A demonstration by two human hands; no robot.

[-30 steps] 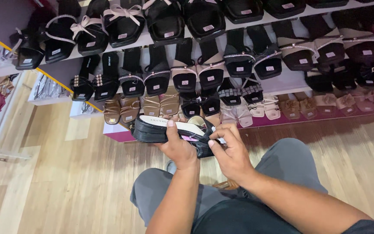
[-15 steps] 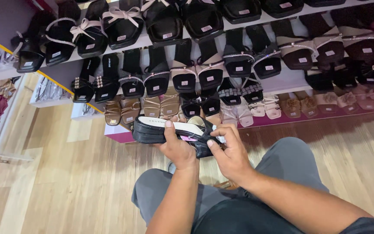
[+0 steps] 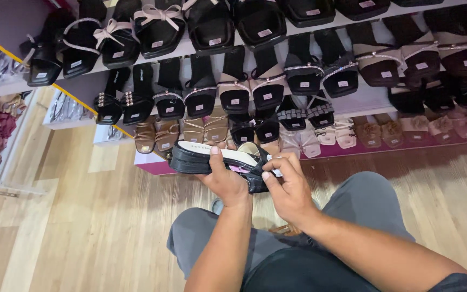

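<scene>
The left hand (image 3: 227,183) grips a black sandal (image 3: 217,160) from below, thumb on its pale insole. The right hand (image 3: 292,189) pinches its strap end (fingers closed), just before the lowest shelf (image 3: 352,148) edge, above the wooden floor (image 3: 93,227).

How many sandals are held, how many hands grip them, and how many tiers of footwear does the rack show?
Black sandal, held: 1
Hands gripping it, left hand and right hand: 2
Tiers of footwear on the display rack: 3
Total: 6
</scene>
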